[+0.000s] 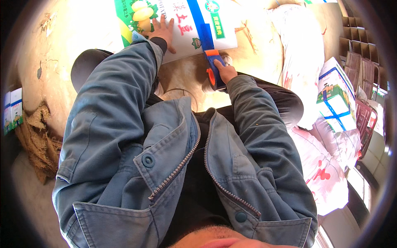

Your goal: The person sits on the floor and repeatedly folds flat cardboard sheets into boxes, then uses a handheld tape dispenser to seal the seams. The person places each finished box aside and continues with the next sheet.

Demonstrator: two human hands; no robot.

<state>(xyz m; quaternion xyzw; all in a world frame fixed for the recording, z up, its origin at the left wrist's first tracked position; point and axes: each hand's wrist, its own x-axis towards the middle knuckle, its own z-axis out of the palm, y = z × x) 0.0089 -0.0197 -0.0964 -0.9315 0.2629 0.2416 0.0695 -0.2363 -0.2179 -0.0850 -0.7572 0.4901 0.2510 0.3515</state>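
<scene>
A white and green cardboard potato box [186, 46] lies on the floor before me, printed with potatoes and writing. My left hand [162, 32] presses flat on its printed face with the fingers spread. My right hand [225, 73] grips a blue and orange tape dispenser [214, 66] at the near edge of the box. From the dispenser's orange front, a strip of blue packing tape [198, 15] runs away from me across the face. The far end of the box lies beyond the picture's rim.
Large white sacks [302, 46] with red marks lie on the right. A taped potato box [336, 96] rests there on another sack [336, 136]. Brown burlap [40, 139] and more boxes [13, 108] are at the left. My bent knees [90, 66] flank the work.
</scene>
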